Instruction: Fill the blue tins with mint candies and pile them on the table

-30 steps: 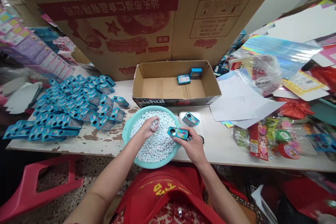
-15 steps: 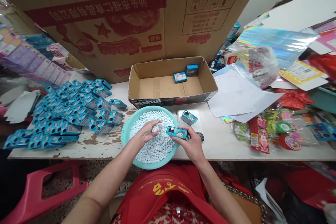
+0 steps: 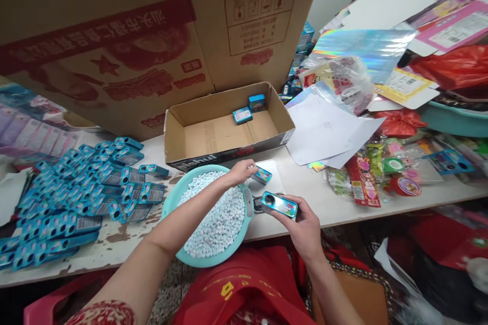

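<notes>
My right hand (image 3: pixel 305 223) grips a small blue candy box (image 3: pixel 280 205) with a dark round hole in its top, tilted beyond the bowl's right side. My left hand (image 3: pixel 242 172) is closed, fingertips together around a few white candies, over a second blue candy box (image 3: pixel 262 175). That box rests on a flat white scale (image 3: pixel 275 172) and is partly covered by the fingers. Beneath my left forearm stands a turquoise bowl (image 3: pixel 249 205) full of small pale candies (image 3: pixel 217 228).
Behind the bowl sits an open cardboard tray (image 3: pixel 206 134) with two blue boxes inside. Many blue boxes (image 3: pixel 84 188) crowd the table's left. A large carton (image 3: pixel 152 51) rises behind. Paper sheets (image 3: pixel 324 127) and bagged sweets (image 3: pixel 366 177) lie to the right.
My left hand has moved from above the candies rightward to the box on the scale. My right hand has moved right and down with its box. The view has shifted right.
</notes>
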The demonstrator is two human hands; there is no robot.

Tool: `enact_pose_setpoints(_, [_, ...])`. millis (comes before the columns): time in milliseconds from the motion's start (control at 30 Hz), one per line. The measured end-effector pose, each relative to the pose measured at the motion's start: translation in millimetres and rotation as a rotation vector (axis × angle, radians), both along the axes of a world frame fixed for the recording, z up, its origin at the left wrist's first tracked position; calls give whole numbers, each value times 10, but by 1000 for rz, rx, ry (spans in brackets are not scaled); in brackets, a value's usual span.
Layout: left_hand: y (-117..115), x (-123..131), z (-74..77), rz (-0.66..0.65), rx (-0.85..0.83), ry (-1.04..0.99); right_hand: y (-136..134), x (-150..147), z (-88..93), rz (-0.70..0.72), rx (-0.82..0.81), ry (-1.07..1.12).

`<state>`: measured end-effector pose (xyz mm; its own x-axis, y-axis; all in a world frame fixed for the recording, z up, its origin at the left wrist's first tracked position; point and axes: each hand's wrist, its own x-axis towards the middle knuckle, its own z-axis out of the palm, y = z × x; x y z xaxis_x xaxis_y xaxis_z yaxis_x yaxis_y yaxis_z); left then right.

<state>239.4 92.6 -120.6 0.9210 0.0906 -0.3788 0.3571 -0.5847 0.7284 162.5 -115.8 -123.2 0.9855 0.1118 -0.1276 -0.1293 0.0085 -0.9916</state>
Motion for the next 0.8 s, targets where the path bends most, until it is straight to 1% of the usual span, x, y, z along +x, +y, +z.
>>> enact_pose_setpoints(67, [-36, 94, -107, -9, 79, -14, -127, 21, -15, -57, -20, 21])
enact_pose_setpoints(133, [-43, 134, -194, -13, 149, -18, -230, 36, -32, -116, -43, 39])
enact_pose_setpoints(233, [-21, 146, -256, -30, 203, -22, -325, 53, -58, -176, -73, 54])
enact_pose_setpoints(300, [14, 148, -249, -45, 203, -32, -353, 67, -72, -191, -84, 66])
enact_pose_setpoints(433, [100, 124, -184, -91, 152, -64, -364, 121, -85, -212, -79, 86])
enact_pose_setpoints(500, [107, 84, -175, -157, 227, -62, -365, 155, -99, -223, -69, 84])
enact_pose_setpoints(600, [46, 14, -219, -229, 403, -38, -361, 211, -150, -238, -69, 90])
enact_pose_setpoints(633, [18, -7, -240, -229, 428, -33, -355, 230, -177, -243, -71, 96])
enact_pose_setpoints(700, [-24, -49, -262, -217, 428, -34, -334, 273, -237, -255, -64, 101])
enact_pose_setpoints(800, [-10, -154, -208, -195, 441, -54, -275, 350, -326, -284, -39, 98])
